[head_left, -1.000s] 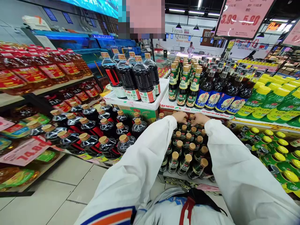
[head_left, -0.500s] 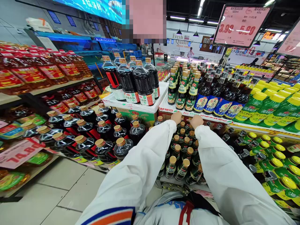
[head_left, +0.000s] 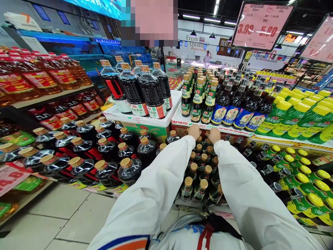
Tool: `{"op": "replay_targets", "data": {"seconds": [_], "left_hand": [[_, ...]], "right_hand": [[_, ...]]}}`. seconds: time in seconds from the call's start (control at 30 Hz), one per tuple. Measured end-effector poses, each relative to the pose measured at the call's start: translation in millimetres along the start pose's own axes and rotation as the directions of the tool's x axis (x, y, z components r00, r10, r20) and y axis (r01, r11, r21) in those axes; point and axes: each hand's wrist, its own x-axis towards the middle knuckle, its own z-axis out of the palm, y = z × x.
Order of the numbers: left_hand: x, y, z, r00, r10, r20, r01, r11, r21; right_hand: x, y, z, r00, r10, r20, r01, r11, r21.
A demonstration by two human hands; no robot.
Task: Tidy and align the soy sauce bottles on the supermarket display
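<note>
Both my arms, in white sleeves, stretch forward over rows of small dark bottles [head_left: 199,192] with gold caps and green labels. My left hand [head_left: 194,131] is closed at the back of these rows, just under the front edge of the upper white display ledge [head_left: 173,121]. Close by on its right is my right hand [head_left: 213,135], also closed, with its fingertips turned inward. Caps of the rear bottles show right below and between the hands. Whatever the fingers hold is hidden behind the knuckles.
Large soy sauce bottles [head_left: 130,170] crowd the left. On the ledge above stand more large bottles [head_left: 151,92], blue-labelled bottles [head_left: 219,107] and green yellow-capped bottles [head_left: 279,113]. Oil jugs [head_left: 36,78] fill the far-left shelf. Price signs [head_left: 262,26] hang overhead.
The view has turned slightly to the right, so the shelves appear shifted left. Both hands stay at the back of the small bottles, about as far apart as before.
</note>
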Motion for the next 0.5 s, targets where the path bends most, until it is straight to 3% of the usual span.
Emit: {"op": "replay_targets", "data": {"seconds": [0.13, 0.2, 0.3, 0.37, 0.43, 0.5], "left_hand": [[1.2, -1.7, 0.1, 1.0, 0.004, 0.005, -0.004, 1.0, -0.01], [0.4, -5.8, -5.5, 0.999, 0.012, 0.039, -0.011, 1.0, -0.015], [-1.6, -18.1, -24.7, 0.991, 0.029, 0.127, -0.027, 1.0, -0.014], [-3.1, -28.9, -42.4, 0.986, 0.074, 0.148, -0.075, 0.997, 0.001], [-5.0, -38.7, -59.1, 0.99, 0.082, 0.112, -0.085, 0.996, 0.025], [-7.7, -44.8, -70.6, 0.994, 0.073, 0.078, -0.077, 0.996, 0.041]], "right_hand": [[-2.0, -0.1, 1.6, 1.0, 0.007, 0.011, -0.008, 0.999, 0.052], [0.6, 2.6, -7.7, 0.997, 0.013, 0.078, -0.019, 0.997, 0.076], [10.1, 14.8, -41.9, 0.977, 0.002, 0.214, -0.001, 1.0, -0.002], [17.4, 27.5, -71.3, 0.98, -0.007, 0.198, 0.038, 0.988, -0.151], [23.1, 40.0, -94.5, 0.989, 0.067, 0.133, -0.039, 0.978, -0.205], [26.1, 48.3, -102.9, 0.964, 0.161, 0.212, -0.132, 0.98, -0.146]]}}
